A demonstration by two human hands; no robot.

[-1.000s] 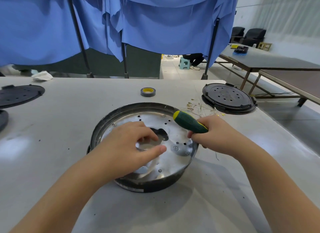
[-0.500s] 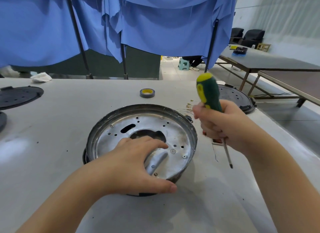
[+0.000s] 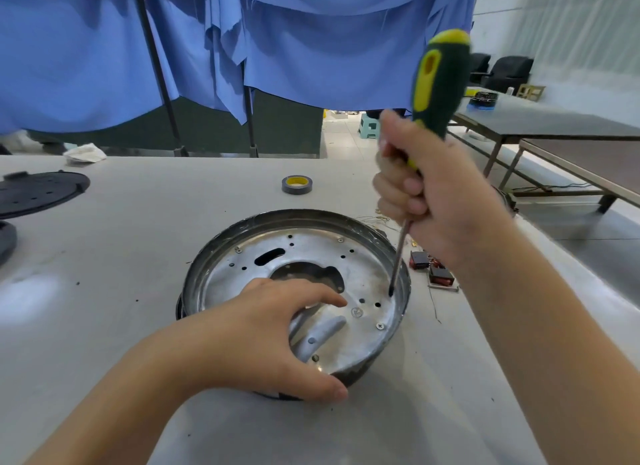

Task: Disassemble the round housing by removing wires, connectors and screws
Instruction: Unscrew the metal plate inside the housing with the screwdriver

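Observation:
The round housing [image 3: 304,253], a dark-rimmed metal pan with a silver plate inside, lies on the white table [image 3: 138,250]. My left hand [image 3: 263,336] grips its near rim, thumb outside and fingers inside over a grey raised part. My right hand [image 3: 429,191] holds a green and yellow screwdriver [image 3: 440,80] nearly upright. The screwdriver's tip touches the plate at its right inner edge. A screw [image 3: 380,325] sits in the plate near the right rim, with others along the far rim.
A tape roll [image 3: 296,184] lies beyond the housing. Red and black connectors [image 3: 433,269] and loose wires lie right of it. Black perforated lids [image 3: 38,192] sit at the far left. Blue curtains hang behind, and other tables stand to the right.
My right hand raised the screwdriver upright and brought its tip down inside the housing's right edge. My left hand shifted from the centre hole to gripping the near rim.

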